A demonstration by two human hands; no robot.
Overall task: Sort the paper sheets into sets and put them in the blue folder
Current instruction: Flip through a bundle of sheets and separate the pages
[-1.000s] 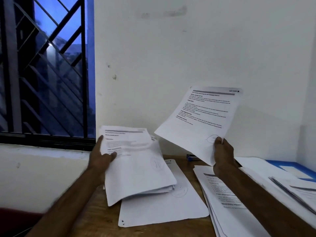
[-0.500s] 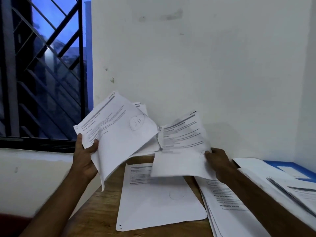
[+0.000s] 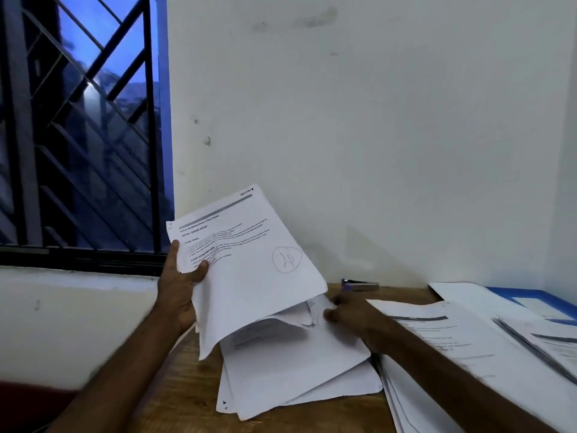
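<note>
Window grille (image 3: 78, 120): far left; the light is dim, so I read headings with care.
Left hand (image 3: 179, 285): clamped on the left edge of the held sheaf (image 3: 249, 276), thumb across the print and fingers behind.
Held sheaf: raised and tilted above the table (image 3: 175, 395). The top page shows a pen-circled mark (image 3: 286, 259), and the near edges sag and fan.
Centre pile (image 3: 296, 376): loose sheets lying skewed on the table, under the sheaf.
Right hand (image 3: 352, 314): low, just right of the sheaf, its fingers curled on the corner of a loose sheet (image 3: 315, 309). It looks like a pinch, though the frame is blurred there.
Hands: near each other, each on its own paper.
Stapler (image 3: 359, 285): far, against the wall, untouched.
Right pile (image 3: 437, 339): flat, beside the right forearm.
Blue folder (image 3: 530, 296): far right, open, with papers lying on it.
Step, my judgement: drawing one sheet off to match it to a set.
Method: I would grip the sheaf firmly, pull a single sheet by its corner, check the circled mark before placing it, and square each pile.
Risk: a sagging lower sheet may slip out.
</note>
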